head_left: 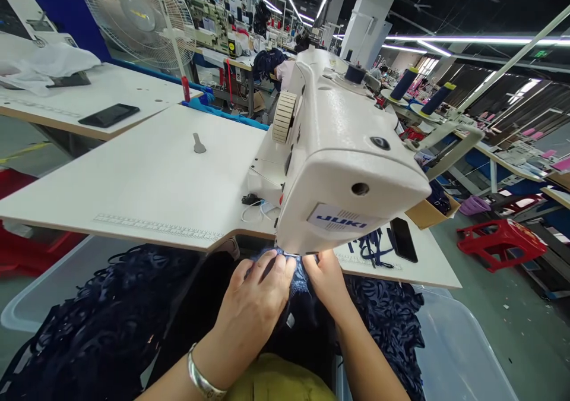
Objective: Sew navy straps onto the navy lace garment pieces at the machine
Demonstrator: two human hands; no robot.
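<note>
A white JUKI sewing machine (338, 151) stands on the white table (146, 175), its head right above my hands. My left hand (258, 300) lies on dark navy lace fabric (297, 282), fingers curled and pinching it just under the machine head. Close beside it, my right hand (327, 279) grips the same fabric with bent fingers. The needle area is hidden by the machine head. More of the navy lace (102, 324) spills over my lap to the left and right.
A black phone (403, 239) and dark fabric strips (371, 248) lie on the table at right. Clear plastic bins (458, 353) flank my lap. A fan (138, 18), another table with a tablet (109, 114), a red stool (501, 240) and thread cones (403, 83) surround.
</note>
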